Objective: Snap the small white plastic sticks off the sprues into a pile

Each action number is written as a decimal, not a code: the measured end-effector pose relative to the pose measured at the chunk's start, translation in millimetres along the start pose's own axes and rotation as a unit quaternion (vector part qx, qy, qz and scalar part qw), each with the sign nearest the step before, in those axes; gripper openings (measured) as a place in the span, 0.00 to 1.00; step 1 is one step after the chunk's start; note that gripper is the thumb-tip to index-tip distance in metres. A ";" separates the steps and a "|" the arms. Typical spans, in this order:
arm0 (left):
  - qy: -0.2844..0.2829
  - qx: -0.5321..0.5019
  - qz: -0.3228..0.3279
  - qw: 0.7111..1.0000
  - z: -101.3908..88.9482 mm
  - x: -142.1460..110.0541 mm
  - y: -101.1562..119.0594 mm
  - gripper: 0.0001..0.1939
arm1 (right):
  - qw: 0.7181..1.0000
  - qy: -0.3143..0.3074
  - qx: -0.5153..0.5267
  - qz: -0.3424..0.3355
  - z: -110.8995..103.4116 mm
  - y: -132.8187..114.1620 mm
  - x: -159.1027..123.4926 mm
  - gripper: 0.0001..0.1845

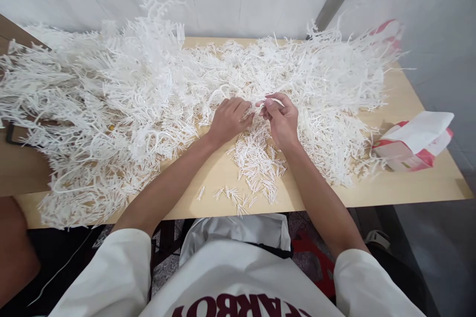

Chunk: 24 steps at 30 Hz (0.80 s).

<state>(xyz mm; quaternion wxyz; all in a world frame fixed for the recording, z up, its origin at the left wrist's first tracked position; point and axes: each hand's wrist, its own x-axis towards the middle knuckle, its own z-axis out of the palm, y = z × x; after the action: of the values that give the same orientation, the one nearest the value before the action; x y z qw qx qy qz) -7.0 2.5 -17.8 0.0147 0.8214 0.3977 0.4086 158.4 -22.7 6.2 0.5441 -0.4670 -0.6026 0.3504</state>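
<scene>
Left hand point(231, 120) and right hand point(284, 121) pinch white strands point(156, 79); shirt lettering point(238, 306) includes "ARBO".

Left grip point(229, 120) and right grip point(284, 121) close together amid heaped white strands point(219, 72) on a table point(203, 176)
</scene>
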 end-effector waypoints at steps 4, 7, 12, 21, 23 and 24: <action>-0.006 -0.016 0.005 1.000 -0.9 -0.5 2.2 0.17 | 0.999 -0.002 -0.034 -0.026 -3.5 -2.5 -1.5 0.22; -0.025 -0.060 -0.004 0.998 -6.3 -0.9 3.8 0.19 | 0.996 -0.017 -0.066 -0.050 -6.6 -2.5 -0.5 0.28; -0.069 -0.139 -0.050 0.987 -13.3 -0.6 5.9 0.18 | 0.994 -0.077 -0.070 -0.043 -5.9 0.0 -0.2 0.26; -0.020 -0.112 -0.105 0.988 -11.5 1.2 2.4 0.12 | 0.996 0.016 -0.080 -0.046 -3.0 -8.4 -2.8 0.13; -0.031 -0.124 -0.083 0.988 -13.6 1.9 2.3 0.14 | 0.995 0.013 -0.082 -0.051 -1.5 -6.4 -2.9 0.13; -0.041 -0.135 -0.067 0.988 -14.6 2.4 2.8 0.15 | 0.996 0.009 -0.077 -0.047 -0.5 -4.3 -3.2 0.14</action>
<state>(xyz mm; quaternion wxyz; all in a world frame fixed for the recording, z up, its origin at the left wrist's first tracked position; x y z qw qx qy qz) -14.3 -2.2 -5.5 0.1691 0.7992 0.3923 0.4229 158.0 -27.1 9.3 0.5277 -0.4816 -0.6442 0.2733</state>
